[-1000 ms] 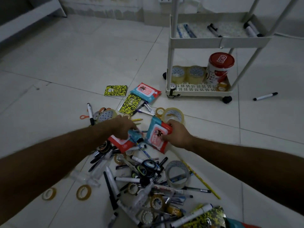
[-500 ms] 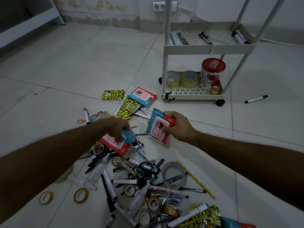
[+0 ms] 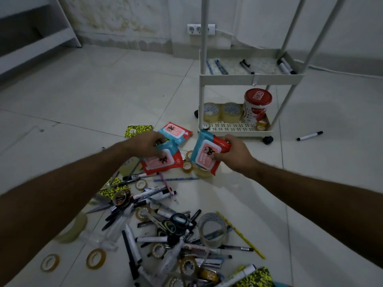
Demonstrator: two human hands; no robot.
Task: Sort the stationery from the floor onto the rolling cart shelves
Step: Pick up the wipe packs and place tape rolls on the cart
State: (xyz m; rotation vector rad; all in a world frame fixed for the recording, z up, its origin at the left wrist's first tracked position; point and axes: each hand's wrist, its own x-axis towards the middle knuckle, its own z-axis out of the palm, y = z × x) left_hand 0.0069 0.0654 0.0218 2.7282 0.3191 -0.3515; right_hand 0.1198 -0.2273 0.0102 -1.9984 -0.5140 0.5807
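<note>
Red-and-teal wipe packs now lifted clear of floor pile: left hand fingers pinching one pack, right hand fingers gripping another. Rolling cart at one o'clock; shelving next.

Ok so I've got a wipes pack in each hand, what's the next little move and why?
Probably carry both forward to the cart and set them on a shelf. The left hand grips one wipes pack, the right hand grips the other pack, both lifted off the floor pile, and the cart stands just ahead. A third pack lies on the floor.
</note>
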